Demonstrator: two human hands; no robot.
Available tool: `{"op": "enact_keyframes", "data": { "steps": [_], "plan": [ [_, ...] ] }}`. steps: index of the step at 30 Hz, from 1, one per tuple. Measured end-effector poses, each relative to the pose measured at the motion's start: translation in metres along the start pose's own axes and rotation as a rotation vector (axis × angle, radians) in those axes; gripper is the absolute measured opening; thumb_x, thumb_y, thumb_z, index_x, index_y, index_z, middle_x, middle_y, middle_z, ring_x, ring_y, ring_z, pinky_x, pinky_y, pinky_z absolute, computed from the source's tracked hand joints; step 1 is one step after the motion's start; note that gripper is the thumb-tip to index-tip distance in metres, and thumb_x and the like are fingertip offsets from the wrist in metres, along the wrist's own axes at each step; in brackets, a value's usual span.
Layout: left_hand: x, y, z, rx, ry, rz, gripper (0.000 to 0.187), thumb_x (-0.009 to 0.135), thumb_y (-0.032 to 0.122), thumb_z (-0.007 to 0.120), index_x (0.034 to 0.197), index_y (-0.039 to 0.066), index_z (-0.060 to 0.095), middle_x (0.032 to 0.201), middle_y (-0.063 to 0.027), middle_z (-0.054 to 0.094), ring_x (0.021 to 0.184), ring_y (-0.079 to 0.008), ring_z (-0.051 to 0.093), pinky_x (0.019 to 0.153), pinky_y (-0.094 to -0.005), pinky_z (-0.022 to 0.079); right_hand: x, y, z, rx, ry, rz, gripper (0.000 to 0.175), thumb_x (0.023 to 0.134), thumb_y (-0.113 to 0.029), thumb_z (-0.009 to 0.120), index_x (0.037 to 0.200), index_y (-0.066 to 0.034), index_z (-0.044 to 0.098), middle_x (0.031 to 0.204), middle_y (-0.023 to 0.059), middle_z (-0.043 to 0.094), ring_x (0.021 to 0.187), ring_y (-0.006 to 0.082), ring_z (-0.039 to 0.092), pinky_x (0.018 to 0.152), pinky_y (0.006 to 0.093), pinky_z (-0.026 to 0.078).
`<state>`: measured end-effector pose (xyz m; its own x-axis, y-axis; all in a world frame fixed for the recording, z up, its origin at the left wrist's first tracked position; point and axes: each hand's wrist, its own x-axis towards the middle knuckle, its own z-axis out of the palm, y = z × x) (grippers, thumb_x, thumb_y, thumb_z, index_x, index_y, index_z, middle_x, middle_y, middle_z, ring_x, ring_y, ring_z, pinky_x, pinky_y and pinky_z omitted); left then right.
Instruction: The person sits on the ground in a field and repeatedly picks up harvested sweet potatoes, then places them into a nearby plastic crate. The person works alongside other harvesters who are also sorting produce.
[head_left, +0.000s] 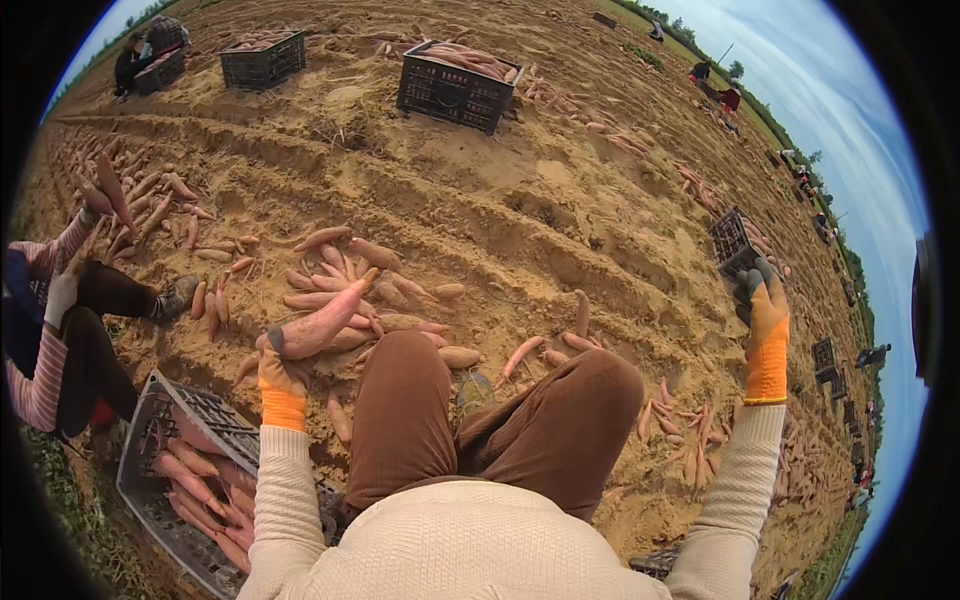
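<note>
My left hand (281, 381), in an orange glove with grey fingertips, grips a large pink sweet potato (319, 324) by its lower end. The root tilts up to the right over a loose pile of sweet potatoes (330, 281) on the soil before my knees. Close to my left forearm is a black plastic crate (139, 457), partly filled with sweet potatoes (196, 480). Out to the right, my right hand (766, 307) is raised in a matching glove. Its grey fingers and thumb are somewhat apart, and nothing shows between them.
At the left, a co-worker's gloved hand (94, 199) holds sweet potatoes. Filled black crates (456, 94) (262, 64) stand on the ridged soil ahead. Another crate (731, 244) appears beyond my right hand. Scattered roots (701, 442) lie to my right; several people are farther off.
</note>
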<state>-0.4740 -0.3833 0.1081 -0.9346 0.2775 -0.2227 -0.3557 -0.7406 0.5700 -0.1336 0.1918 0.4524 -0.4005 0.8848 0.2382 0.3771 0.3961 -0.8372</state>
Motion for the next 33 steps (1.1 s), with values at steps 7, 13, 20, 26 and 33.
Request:
{"op": "enact_keyframes", "data": {
  "steps": [7, 13, 20, 26, 33],
  "plan": [
    [-0.047, 0.033, 0.015, -0.262, -0.166, 0.120, 0.050, 0.097, 0.035, 0.070, 0.137, 0.007, 0.057, 0.139, -0.0150, 0.062, 0.129, -0.0318, 0.060, 0.106, -0.0533, 0.054, -0.186, -0.099, 0.335, 0.319, -0.981, 0.251, 0.053, 0.104, -0.027, 0.060, 0.152, -0.0062, 0.048, 0.134, 0.0130, 0.066, 0.111, 0.0228, 0.068, 0.092, 0.0368, 0.055],
    [-0.108, 0.046, 0.042, -0.126, -0.282, 0.278, 0.052, 0.097, 0.017, 0.069, 0.143, 0.003, 0.052, 0.147, -0.0159, 0.056, 0.142, -0.0335, 0.048, 0.122, -0.0507, 0.037, -0.283, -0.092, 0.417, 0.613, -1.460, 0.647, 0.059, 0.099, -0.037, 0.067, 0.147, -0.0076, 0.049, 0.136, 0.0118, 0.061, 0.122, 0.0252, 0.063, 0.099, 0.0463, 0.054],
    [-0.169, 0.079, 0.043, 0.681, -0.015, 0.270, 0.084, 0.085, 0.009, 0.076, 0.158, 0.004, 0.034, 0.155, -0.0177, 0.046, 0.144, -0.0282, 0.046, 0.117, -0.0415, 0.043, -0.305, -0.073, 0.448, 0.913, -1.668, 0.634, 0.064, 0.100, -0.035, 0.068, 0.147, 0.0003, 0.044, 0.140, 0.0183, 0.058, 0.128, 0.0315, 0.060, 0.103, 0.0514, 0.056],
    [-0.195, 0.097, 0.066, 1.764, 0.259, 0.366, 0.087, 0.077, 0.035, 0.081, 0.150, 0.004, 0.046, 0.148, -0.0264, 0.051, 0.137, -0.0418, 0.049, 0.117, -0.0465, 0.039, -0.323, -0.093, 0.449, 0.489, -1.388, 0.285, 0.067, 0.089, -0.017, 0.079, 0.146, -0.0018, 0.048, 0.132, 0.0132, 0.064, 0.115, 0.0252, 0.065, 0.096, 0.0382, 0.056],
    [-0.203, 0.083, 0.064, 1.555, 0.376, 0.169, 0.085, 0.082, 0.034, 0.077, 0.150, -0.002, 0.041, 0.141, -0.0285, 0.057, 0.129, -0.0425, 0.057, 0.110, -0.0441, 0.046, -0.373, -0.119, 0.412, 0.254, -1.554, 0.022, 0.057, 0.097, -0.024, 0.070, 0.147, -0.0018, 0.051, 0.124, 0.0118, 0.068, 0.105, 0.0195, 0.067, 0.091, 0.0331, 0.054]
  ]
}}
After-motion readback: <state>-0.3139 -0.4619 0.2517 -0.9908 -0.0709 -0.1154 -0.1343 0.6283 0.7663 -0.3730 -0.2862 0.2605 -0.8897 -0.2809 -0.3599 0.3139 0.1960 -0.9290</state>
